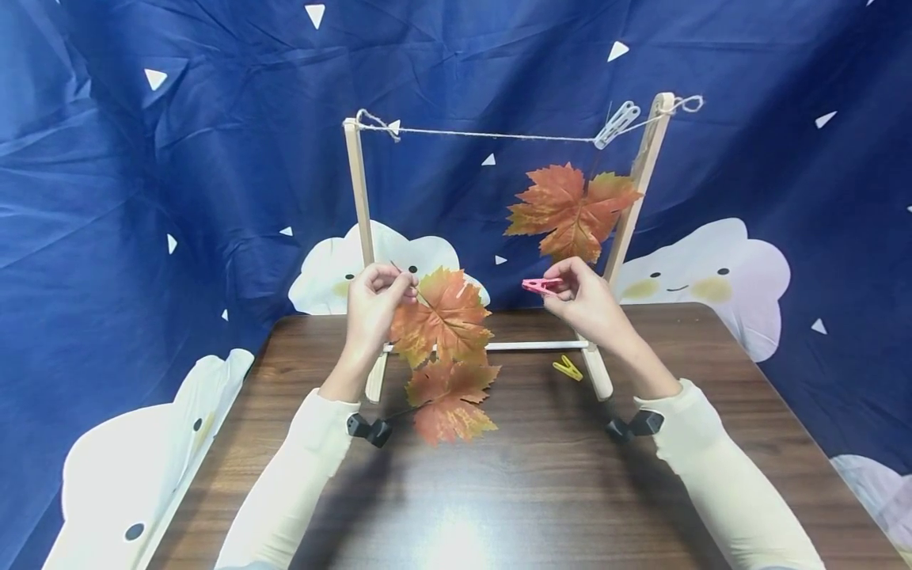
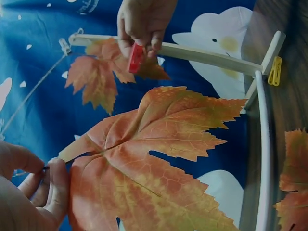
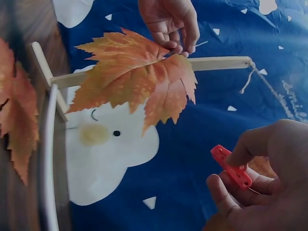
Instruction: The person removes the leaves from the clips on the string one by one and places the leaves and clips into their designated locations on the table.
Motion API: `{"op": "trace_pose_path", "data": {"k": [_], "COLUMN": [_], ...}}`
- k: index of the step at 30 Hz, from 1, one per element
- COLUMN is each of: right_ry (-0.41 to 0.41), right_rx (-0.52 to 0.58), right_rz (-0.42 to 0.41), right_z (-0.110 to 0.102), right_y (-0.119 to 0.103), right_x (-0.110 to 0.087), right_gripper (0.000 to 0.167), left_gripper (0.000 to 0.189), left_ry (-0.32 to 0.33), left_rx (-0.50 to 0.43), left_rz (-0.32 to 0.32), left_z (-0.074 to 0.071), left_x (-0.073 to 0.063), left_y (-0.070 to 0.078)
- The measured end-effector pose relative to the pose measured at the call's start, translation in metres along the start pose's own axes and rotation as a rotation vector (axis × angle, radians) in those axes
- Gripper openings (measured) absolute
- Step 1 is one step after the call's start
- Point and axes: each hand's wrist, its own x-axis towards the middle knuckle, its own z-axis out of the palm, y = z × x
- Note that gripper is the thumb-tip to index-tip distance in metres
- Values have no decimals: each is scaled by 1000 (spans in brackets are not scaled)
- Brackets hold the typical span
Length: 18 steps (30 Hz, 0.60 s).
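My left hand (image 1: pixel 375 305) pinches the thin stem of an orange maple leaf (image 2: pixel 144 159), which spreads to the right of the fingers. Between the thumb and fingers of my right hand (image 1: pixel 587 301) is a pink clothespin (image 3: pixel 232 166), its tip pointing left in the head view. A second maple leaf (image 1: pixel 575 210) hangs near the right post, under a pale clothespin (image 1: pixel 617 125) clipped on the string (image 1: pixel 492 135). Both hands are below the string, in front of the wooden frame (image 1: pixel 361 194).
Another maple leaf (image 1: pixel 454 400) lies on the brown table (image 1: pixel 541 491), partly overlapped by the held one. A yellow clothespin (image 1: pixel 568 367) rests by the frame's right foot. A white crossbar (image 1: pixel 537 346) joins the feet. Behind hangs a blue curtain (image 1: pixel 235 119) with clouds.
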Motion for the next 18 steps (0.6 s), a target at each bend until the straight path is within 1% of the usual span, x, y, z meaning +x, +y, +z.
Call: {"op": "trace_pose_path", "data": {"k": [4, 8, 12, 16, 18], "right_ry": [-3, -2, -6, -14, -14], "right_rx": [0, -41, -82, -93, -92], "right_rz": [9, -9, -33, -24, -23], "right_z": [6, 12, 15, 18, 21], "right_y": [14, 27, 38, 51, 57], "right_x": [-4, -9, -15, -21, -24], "right_gripper": [34, 34, 33, 27, 26], "left_gripper": [15, 16, 13, 9, 10], "left_ry": [7, 13, -3, -26, -26], "left_rx": [-34, -35, -35, -90, -120], "left_rz": [-28, -66, -86, -103, -132], "left_z": [-5, -9, -14, -19, -21], "left_x": [-4, -8, -13, -18, -21], "left_y": [-7, -15, -23, -31, -36]}}
